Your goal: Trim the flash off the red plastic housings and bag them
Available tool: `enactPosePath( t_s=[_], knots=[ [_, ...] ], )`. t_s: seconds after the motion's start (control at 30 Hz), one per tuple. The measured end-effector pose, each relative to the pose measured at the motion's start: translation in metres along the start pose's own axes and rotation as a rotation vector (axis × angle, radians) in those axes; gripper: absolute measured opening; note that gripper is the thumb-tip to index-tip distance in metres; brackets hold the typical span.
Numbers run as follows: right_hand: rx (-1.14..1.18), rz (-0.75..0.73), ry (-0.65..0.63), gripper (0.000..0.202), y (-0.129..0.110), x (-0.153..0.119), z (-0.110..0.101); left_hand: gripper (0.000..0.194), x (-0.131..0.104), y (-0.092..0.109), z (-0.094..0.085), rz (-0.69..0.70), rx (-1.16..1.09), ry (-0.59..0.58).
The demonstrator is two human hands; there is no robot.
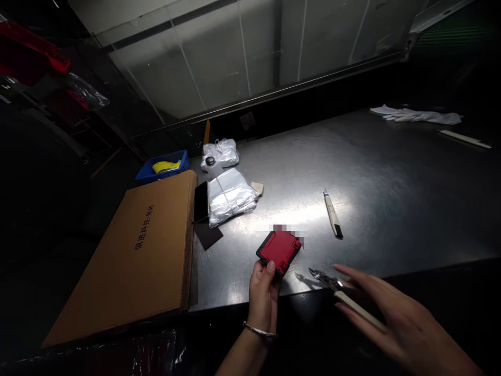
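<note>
A red and black flat part (279, 250) is gripped in my left hand (265, 292), thumb on its near edge, just over the front edge of the metal table. To its right, my right hand (391, 313) holds a pair of nippers (326, 279) with pale handles, their jaws pointing toward the part but apart from it. The fingers of that hand lie on either side of the handles. Beyond the nippers a pale knife-like tool (332, 214) with a black end rests on the table.
Flat cardboard (133, 250) is stacked at the left. Behind are a blue bin (160, 166), clear plastic bags (230, 196), a bottle (213, 167) and a dark phone-like slab (201, 201). White gloves (418, 115) and another pale tool (465, 138) lie far right on the table (383, 209).
</note>
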State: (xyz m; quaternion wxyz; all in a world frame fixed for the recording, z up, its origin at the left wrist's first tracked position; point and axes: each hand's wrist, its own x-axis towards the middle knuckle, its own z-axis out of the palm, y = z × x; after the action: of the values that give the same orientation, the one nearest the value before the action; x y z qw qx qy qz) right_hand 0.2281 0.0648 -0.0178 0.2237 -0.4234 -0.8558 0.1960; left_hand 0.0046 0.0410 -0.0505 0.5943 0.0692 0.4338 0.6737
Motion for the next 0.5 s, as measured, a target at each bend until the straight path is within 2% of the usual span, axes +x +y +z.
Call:
enactPosePath(
  t_s=[0.13, 0.27, 0.5],
  knots=[
    [-0.097, -0.144, -0.064, 0.033, -0.017, 0.014, 0.009, 0.035, 0.001, 0.003, -0.003, -0.04, -0.03, -0.031],
    [-0.212, -0.205, -0.02, 0.04, -0.024, 0.03, 0.007, 0.035, 0.005, 0.007, -0.003, -0.073, -0.044, -0.059],
    [-0.35, -0.292, -0.033, 0.048, -0.03, 0.047, -0.004, 0.036, 0.004, 0.006, -0.002, -0.106, -0.072, -0.063]
  ],
)
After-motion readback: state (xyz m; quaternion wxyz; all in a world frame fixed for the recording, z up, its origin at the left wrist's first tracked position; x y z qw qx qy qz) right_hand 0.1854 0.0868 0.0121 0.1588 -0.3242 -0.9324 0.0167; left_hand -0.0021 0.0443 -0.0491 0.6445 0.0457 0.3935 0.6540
